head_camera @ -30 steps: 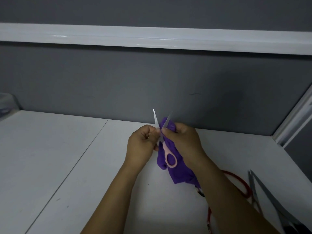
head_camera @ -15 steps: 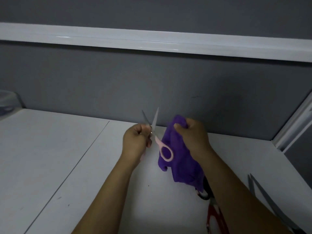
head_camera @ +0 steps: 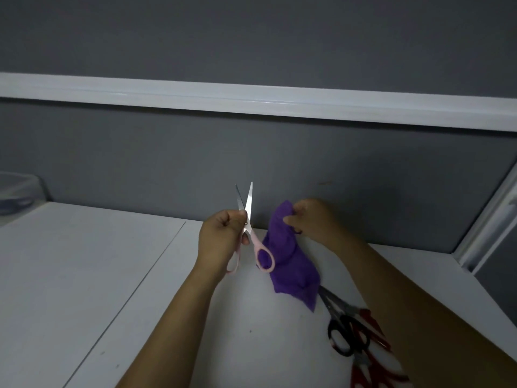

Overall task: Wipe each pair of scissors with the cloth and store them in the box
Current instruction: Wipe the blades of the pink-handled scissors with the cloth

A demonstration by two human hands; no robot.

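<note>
Left grip: my left hand [head_camera: 223,236] is curled round the pink scissors [head_camera: 253,240] at the pivot. One pink loop sticks out below my palm and the other hangs free.
Right grip: my right hand [head_camera: 313,219] pinches the top of the purple cloth [head_camera: 288,264], which hangs down toward the bench [head_camera: 84,275].
Change: a second ago the cloth was bunched over the blades with both hands together. Now my hands have drawn apart, and the cloth is clear of the blades, just behind the free loop.
Blades: bare, pointing up, parted in a narrow V.
Meaning: I judge this pair's wipe finished or nearly so. Storing it comes next.
Box: the clear container [head_camera: 14,191] at the far left edge is probably it. It is well apart from the scissors, and I cannot see inside it.
Still to wipe: the black-handled scissors [head_camera: 347,334] and red-handled scissors [head_camera: 372,368] lie on the bench by my right forearm.
</note>
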